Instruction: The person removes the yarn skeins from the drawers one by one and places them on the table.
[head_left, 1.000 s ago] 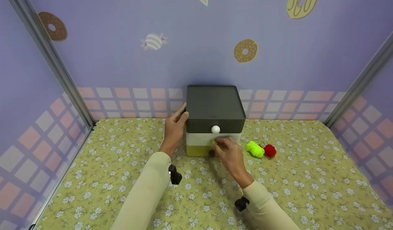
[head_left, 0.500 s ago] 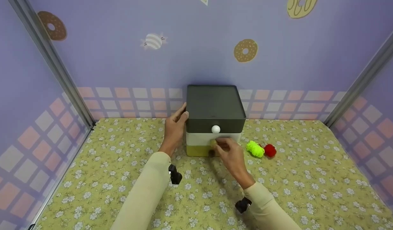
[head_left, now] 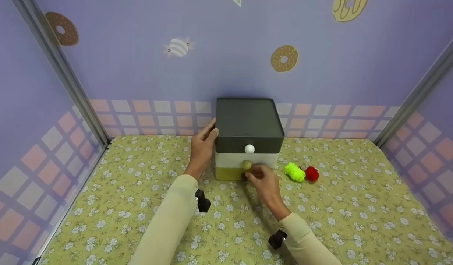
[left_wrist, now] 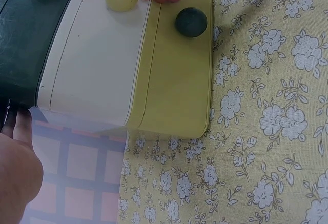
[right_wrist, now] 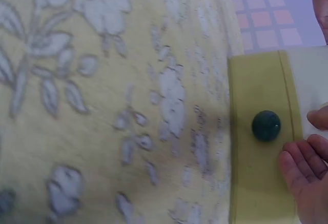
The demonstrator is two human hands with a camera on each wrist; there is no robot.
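A three-tier drawer box (head_left: 248, 117) stands against the back wall, dark green on top, white in the middle, yellow at the bottom. Its white knob (head_left: 249, 149) is on the top drawer and a yellow knob (head_left: 246, 165) on the white one; the bottom drawer has a dark green knob (left_wrist: 191, 22). My left hand (head_left: 203, 147) rests against the box's left side, fingers extended along it and thumb at the front corner. My right hand (head_left: 265, 182) is in front of the lower drawers, fingers loosely bent beside the yellow and dark green knobs, holding neither.
To the right of the box, a fuzzy neon-yellow bundle (head_left: 294, 172) and a red pompom (head_left: 312, 174) lie on the flowered tablecloth (head_left: 226, 228). Purple walls (head_left: 226, 66) enclose the table at the back and both sides.
My right hand has let go of the yellow knob and moved slightly down from it. The left hand stays against the box; no drawer stands out.
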